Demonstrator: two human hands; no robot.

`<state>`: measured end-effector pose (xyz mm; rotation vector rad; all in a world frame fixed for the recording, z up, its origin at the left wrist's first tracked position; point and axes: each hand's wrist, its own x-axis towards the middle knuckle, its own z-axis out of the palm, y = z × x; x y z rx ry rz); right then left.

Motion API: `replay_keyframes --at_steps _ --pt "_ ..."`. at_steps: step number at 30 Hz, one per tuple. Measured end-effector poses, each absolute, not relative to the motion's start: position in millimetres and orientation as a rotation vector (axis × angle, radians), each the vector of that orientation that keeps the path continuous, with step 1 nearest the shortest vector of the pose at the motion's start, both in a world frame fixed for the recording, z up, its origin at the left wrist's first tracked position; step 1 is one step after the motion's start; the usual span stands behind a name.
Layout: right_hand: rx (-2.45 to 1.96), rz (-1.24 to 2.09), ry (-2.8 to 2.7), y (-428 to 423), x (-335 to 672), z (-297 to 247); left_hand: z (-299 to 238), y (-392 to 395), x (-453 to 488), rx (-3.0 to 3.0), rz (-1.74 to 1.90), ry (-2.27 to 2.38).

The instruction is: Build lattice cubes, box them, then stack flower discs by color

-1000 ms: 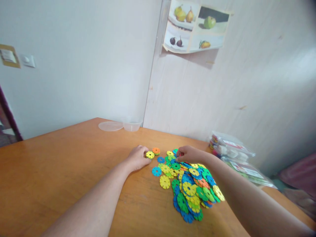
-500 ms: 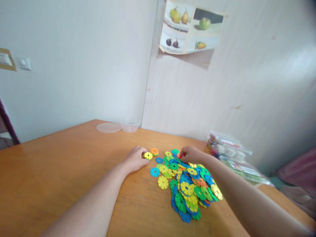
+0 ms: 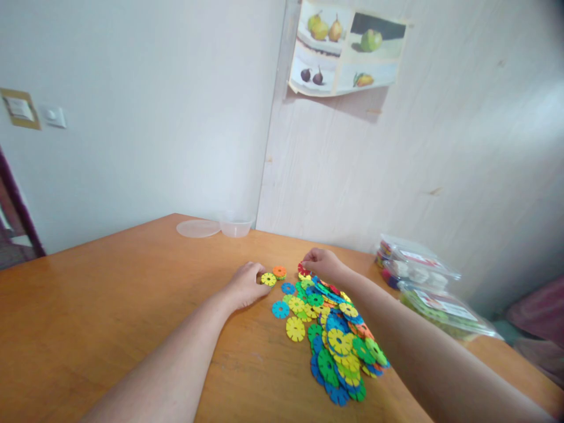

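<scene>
A heap of flat toothed plastic discs (image 3: 337,341) in yellow, green, blue and orange lies on the wooden table (image 3: 110,305). My left hand (image 3: 245,283) rests on the table with its fingers curled around a yellow disc (image 3: 268,278). An orange disc (image 3: 279,271) lies just beyond it. My right hand (image 3: 321,262) hovers at the far end of the heap and pinches a red disc (image 3: 304,269) between its fingertips.
A clear plastic tub (image 3: 237,225) and its lid (image 3: 198,228) sit at the table's far edge by the wall. Clear bags of toy parts (image 3: 423,276) lie at the right edge. A fruit poster (image 3: 346,50) hangs on the wall.
My right hand has lifted a red disc out of the heap and carried it left, towards the orange disc. My left hand has stayed on the yellow disc.
</scene>
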<state>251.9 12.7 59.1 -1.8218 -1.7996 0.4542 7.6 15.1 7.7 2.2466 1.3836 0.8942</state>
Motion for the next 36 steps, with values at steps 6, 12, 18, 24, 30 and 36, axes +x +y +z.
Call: replay_keyframes --at_steps 6,12,18,24,30,36 --pt "-1.735 0.664 -1.678 31 211 52 4 19 7 2.268 0.883 1.387" --pt "-1.768 0.719 -1.627 46 200 45 2 23 8 2.302 0.851 1.424" --pt "-1.815 0.62 -1.645 53 202 37 3 22 8 2.283 0.85 1.417" --pt "-1.894 0.488 -1.761 52 229 42 3 19 8 2.253 0.87 1.409" --pt "-1.978 0.37 -2.022 41 259 49 5 18 8 2.23 0.87 1.414" --pt "-2.096 0.236 -2.118 37 259 43 4 19 7 2.265 0.869 1.392"
